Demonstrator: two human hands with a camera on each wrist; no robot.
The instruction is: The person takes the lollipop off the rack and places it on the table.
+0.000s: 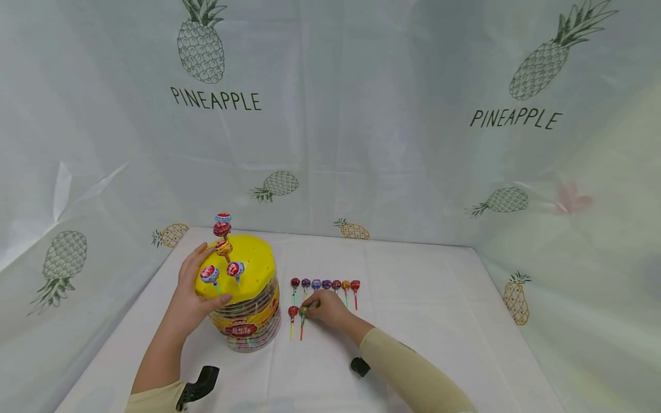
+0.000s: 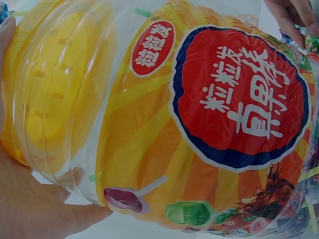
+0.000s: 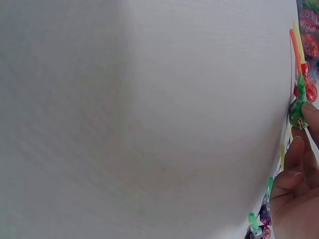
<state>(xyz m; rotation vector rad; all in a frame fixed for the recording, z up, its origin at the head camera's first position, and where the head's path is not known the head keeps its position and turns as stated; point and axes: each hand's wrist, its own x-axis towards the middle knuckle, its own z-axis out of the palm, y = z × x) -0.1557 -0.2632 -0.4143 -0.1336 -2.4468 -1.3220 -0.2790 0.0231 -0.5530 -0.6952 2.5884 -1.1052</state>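
My left hand (image 1: pixel 192 301) grips the yellow lid (image 1: pixel 255 259) of a clear ribbed candy jar (image 1: pixel 249 343), thumb at the front and fingers at the far left side. Several lollipops stand upright in the lid, among them a yellow-orange lollipop (image 1: pixel 224 248). In the left wrist view the jar's orange label (image 2: pixel 149 124) fills the middle. To the right of the jar, my right hand (image 1: pixel 330 310) pinches a green lollipop (image 3: pixel 298 113) by its wrapped head, its orange stick pointing toward me. Beside it lies a red lollipop (image 1: pixel 292 311) with a yellow stick.
Behind the right hand, a row of several lollipops lies on the white table (image 1: pixel 413 298), heads away from me; one red lollipop (image 1: pixel 355 284) ends it at the right. A pineapple-print sheet (image 1: pixel 361 143) hangs at the back and sides. Black wrist mounts (image 1: pixel 198 387) sit near both forearms.
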